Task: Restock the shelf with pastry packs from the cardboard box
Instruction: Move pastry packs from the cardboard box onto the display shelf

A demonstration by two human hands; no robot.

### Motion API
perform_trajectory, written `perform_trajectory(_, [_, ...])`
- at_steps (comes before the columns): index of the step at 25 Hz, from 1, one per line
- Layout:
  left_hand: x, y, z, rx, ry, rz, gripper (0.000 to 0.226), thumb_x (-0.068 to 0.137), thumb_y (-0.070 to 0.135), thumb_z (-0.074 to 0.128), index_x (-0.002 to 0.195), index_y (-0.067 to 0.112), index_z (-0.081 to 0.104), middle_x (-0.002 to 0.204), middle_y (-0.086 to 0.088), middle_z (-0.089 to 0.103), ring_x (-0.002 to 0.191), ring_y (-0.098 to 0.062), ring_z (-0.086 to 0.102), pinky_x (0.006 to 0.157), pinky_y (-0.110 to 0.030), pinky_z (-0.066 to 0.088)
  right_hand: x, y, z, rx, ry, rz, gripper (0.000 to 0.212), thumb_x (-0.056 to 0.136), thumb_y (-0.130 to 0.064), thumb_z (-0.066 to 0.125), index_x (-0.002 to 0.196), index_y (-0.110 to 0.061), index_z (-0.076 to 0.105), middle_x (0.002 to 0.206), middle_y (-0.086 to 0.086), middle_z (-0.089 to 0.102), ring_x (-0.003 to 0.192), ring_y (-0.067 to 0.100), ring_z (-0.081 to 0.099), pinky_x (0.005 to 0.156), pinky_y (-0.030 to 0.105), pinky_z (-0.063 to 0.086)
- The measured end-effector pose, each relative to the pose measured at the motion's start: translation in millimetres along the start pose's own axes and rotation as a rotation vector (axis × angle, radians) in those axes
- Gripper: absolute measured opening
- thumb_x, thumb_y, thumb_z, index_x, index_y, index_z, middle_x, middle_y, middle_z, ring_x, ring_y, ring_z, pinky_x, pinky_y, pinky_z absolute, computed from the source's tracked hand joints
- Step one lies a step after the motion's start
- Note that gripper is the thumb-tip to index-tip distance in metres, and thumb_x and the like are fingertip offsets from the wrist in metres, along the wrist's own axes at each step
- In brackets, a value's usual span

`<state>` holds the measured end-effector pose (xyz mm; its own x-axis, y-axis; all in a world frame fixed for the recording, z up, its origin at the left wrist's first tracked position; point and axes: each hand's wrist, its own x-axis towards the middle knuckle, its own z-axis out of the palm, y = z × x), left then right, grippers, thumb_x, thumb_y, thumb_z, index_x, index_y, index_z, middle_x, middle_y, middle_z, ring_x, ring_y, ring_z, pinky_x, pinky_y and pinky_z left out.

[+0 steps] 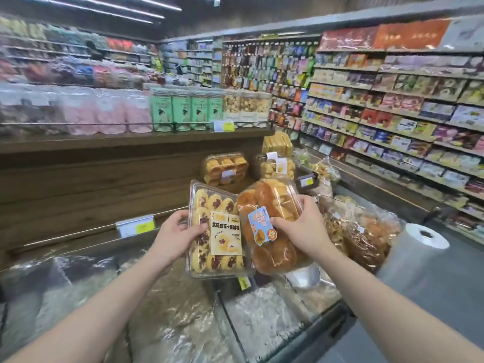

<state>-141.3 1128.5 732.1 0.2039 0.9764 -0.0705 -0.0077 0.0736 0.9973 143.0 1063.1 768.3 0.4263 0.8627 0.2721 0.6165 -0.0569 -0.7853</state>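
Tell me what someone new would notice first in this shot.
Two clear pastry packs held up mid-frame: the left hand grips a cookie pack with dark red centres, the right hand a bun pack with a blue tag. Behind them, green canisters line the upper wooden shelf.

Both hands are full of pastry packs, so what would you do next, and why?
Probably set the cookie box in the left hand onto the wooden shelf, beside the pack already there. The right hand holds the bun pack.
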Motion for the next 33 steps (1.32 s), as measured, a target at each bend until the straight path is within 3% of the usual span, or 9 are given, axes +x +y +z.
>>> perform_trajectory(4, [60.4, -3.5, -1.1, -0.089, 0.169, 0.002, 0.041, 0.087, 0.014, 0.079, 0.123, 0.018, 0.058, 0.103, -0.016, 0.079, 0.097, -0.038, 0.076, 0.088, -0.065, 0.057, 103.7, -0.7, 32.1, 0.005, -0.131, -0.124, 0.082, 0.070, -0.036, 0.092, 0.136, -0.015, 0.048, 0.123, -0.006, 0.050, 0.113, 0.013, 0.049, 0.095, 0.031, 0.042])
perform_trajectory(8, [120.1, 3.4, 0.7, -0.080, 0.360, -0.025, 0.038, 0.089, 0.008, 0.075, 0.123, 0.015, 0.058, 0.105, -0.016, 0.079, 0.098, -0.036, 0.076, 0.092, -0.060, 0.057, 198.5, 0.8, 54.3, 0.019, -0.270, -0.206, 0.085, 0.060, -0.046, 0.090, 0.131, -0.020, 0.052, 0.125, -0.004, 0.058, 0.117, 0.018, 0.057, 0.099, 0.040, 0.049])
perform_trajectory(11, [159.9, 9.7, -10.7, -0.077, 0.443, -0.045, 0.037, 0.091, 0.008, 0.073, 0.125, 0.014, 0.058, 0.104, -0.013, 0.079, 0.094, -0.034, 0.077, 0.084, -0.054, 0.061, 245.9, 0.1, 63.6, -0.015, -0.329, -0.282, 0.079, 0.064, -0.041, 0.092, 0.130, -0.023, 0.052, 0.123, -0.005, 0.059, 0.113, 0.015, 0.058, 0.090, 0.034, 0.047])
perform_trajectory(13, [186.2, 8.6, -30.3, -0.111, 0.460, -0.076, 0.033, 0.092, 0.009, 0.072, 0.122, 0.015, 0.060, 0.101, -0.014, 0.078, 0.080, -0.031, 0.073, 0.068, -0.040, 0.060, 272.2, -2.6, 71.2, -0.032, -0.397, -0.326, 0.076, 0.067, -0.040, 0.092, 0.130, -0.027, 0.051, 0.122, -0.008, 0.056, 0.112, 0.011, 0.056, 0.086, 0.029, 0.044])
perform_trajectory(15, [210.7, 2.1, -57.7, -0.142, 0.467, -0.094, 0.031, 0.088, 0.013, 0.075, 0.116, 0.021, 0.065, 0.106, -0.022, 0.074, 0.081, -0.030, 0.061, 0.072, -0.042, 0.053, 289.9, -9.1, 82.8, -0.044, -0.476, -0.362, 0.077, 0.068, -0.040, 0.091, 0.132, -0.031, 0.049, 0.124, -0.011, 0.053, 0.114, 0.007, 0.053, 0.090, 0.028, 0.043])
perform_trajectory(18, [245.1, -5.6, -88.5, -0.182, 0.435, -0.110, 0.031, 0.094, 0.008, 0.067, 0.120, 0.023, 0.062, 0.122, -0.021, 0.071, 0.103, -0.037, 0.064, 0.096, -0.068, 0.050, 306.1, -19.2, 99.4, -0.078, -0.514, -0.408, 0.080, 0.067, -0.041, 0.092, 0.135, -0.032, 0.050, 0.125, -0.014, 0.052, 0.117, 0.006, 0.051, 0.099, 0.030, 0.045])
perform_trajectory(22, [288.6, -11.1, -108.2, -0.210, 0.367, -0.141, 0.032, 0.099, 0.000, 0.056, 0.126, 0.017, 0.055, 0.115, -0.016, 0.074, 0.099, -0.032, 0.074, 0.076, -0.050, 0.063, 322.8, -35.5, 121.2, -0.146, -0.571, -0.428, 0.083, 0.067, -0.043, 0.093, 0.138, -0.034, 0.051, 0.126, -0.014, 0.054, 0.119, 0.006, 0.051, 0.099, 0.028, 0.042])
perform_trajectory(27, [330.8, -23.5, -134.6, -0.183, 0.327, -0.162, 0.035, 0.100, 0.001, 0.055, 0.130, 0.018, 0.055, 0.118, -0.012, 0.073, 0.100, -0.025, 0.074, 0.071, -0.038, 0.063, 335.9, -49.9, 135.6, -0.171, -0.649, -0.470, 0.074, 0.066, -0.040, 0.094, 0.126, -0.043, 0.050, 0.120, -0.020, 0.056, 0.116, 0.003, 0.052, 0.096, 0.024, 0.040])
perform_trajectory(33, [353.6, -41.1, -145.4, 0.086, 0.581, -0.083, 0.054, 0.096, 0.010, 0.068, 0.146, 0.020, 0.049, 0.134, -0.011, 0.065, 0.118, -0.030, 0.065, 0.097, -0.055, 0.057, 340.9, -51.0, 149.3, -0.221, -0.702, -0.511, 0.084, 0.066, -0.042, 0.094, 0.139, -0.034, 0.053, 0.115, -0.029, 0.051, 0.116, 0.004, 0.053, 0.098, 0.024, 0.043])
